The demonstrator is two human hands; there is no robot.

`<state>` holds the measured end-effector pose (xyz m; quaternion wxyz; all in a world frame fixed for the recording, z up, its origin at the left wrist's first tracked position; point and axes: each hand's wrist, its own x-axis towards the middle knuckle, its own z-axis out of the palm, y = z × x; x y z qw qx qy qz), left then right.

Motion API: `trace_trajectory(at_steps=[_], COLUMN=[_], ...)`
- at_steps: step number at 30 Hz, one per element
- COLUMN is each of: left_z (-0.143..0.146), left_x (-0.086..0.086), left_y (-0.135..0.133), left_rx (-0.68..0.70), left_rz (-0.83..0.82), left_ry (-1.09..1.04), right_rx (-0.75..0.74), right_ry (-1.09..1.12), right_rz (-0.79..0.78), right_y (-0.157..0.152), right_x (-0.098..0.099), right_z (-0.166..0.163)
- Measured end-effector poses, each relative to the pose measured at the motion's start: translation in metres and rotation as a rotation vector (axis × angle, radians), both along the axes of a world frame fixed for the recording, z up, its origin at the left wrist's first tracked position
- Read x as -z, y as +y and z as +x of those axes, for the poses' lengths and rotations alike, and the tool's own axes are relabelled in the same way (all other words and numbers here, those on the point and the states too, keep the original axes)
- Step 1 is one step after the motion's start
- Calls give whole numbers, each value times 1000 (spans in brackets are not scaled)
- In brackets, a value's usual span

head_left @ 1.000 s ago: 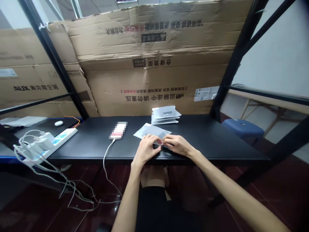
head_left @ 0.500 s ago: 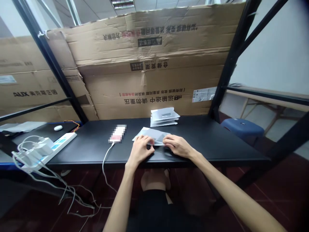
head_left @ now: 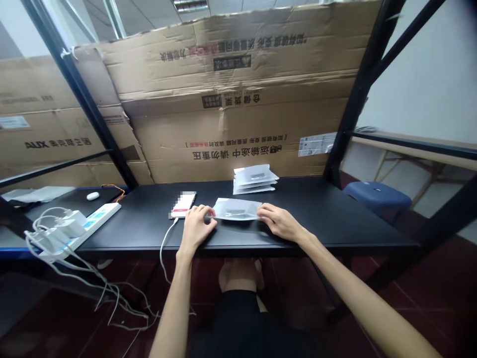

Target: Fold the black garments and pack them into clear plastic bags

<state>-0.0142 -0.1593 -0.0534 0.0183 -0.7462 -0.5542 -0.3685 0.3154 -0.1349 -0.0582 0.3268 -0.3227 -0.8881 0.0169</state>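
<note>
A translucent, frosted plastic bag (head_left: 238, 204) with a small grey rectangle on it is stretched between my hands, low over the black desktop. My left hand (head_left: 196, 227), fingers curled, has hold of its left edge; the thumb sits a little below the fingertips. At the right end, my right hand (head_left: 278, 222) pinches the bag's edge between thumb and fingers. Just behind lies a stack of similar bags (head_left: 253, 175), the top one bearing a grey rectangle too. Whatever may be inside the held bag is too faint to make out.
A phone (head_left: 183, 203) on a white cable lies left of my left hand. Further left are a power strip (head_left: 99, 221) with chargers and a small white case (head_left: 93, 196). Cardboard (head_left: 231, 119) walls off the desk's back. A blue stool (head_left: 376, 196) stands right.
My left hand has slid left to the bag's left end, spreading my hands apart. The bag now lies straighter, and its grey rectangle shows. My right hand has shifted only slightly.
</note>
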Motion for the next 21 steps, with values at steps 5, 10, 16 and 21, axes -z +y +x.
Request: trace_trajectory(at_steps=[5, 10, 16, 21], left_z=[-3, 6, 11, 8], left_x=[2, -1, -1, 2], left_y=[1, -5, -8, -4], left_rx=[-82, 136, 261, 256], left_rz=[24, 75, 62, 84], left_ry=[-34, 29, 84, 98], right_rx=[30, 29, -15, -30], right_ry=[-21, 14, 59, 93], right_rz=[-9, -84, -115, -123], right_y=[2, 3, 2, 2], right_x=[1, 1, -1, -3], right_z=[2, 3, 1, 1])
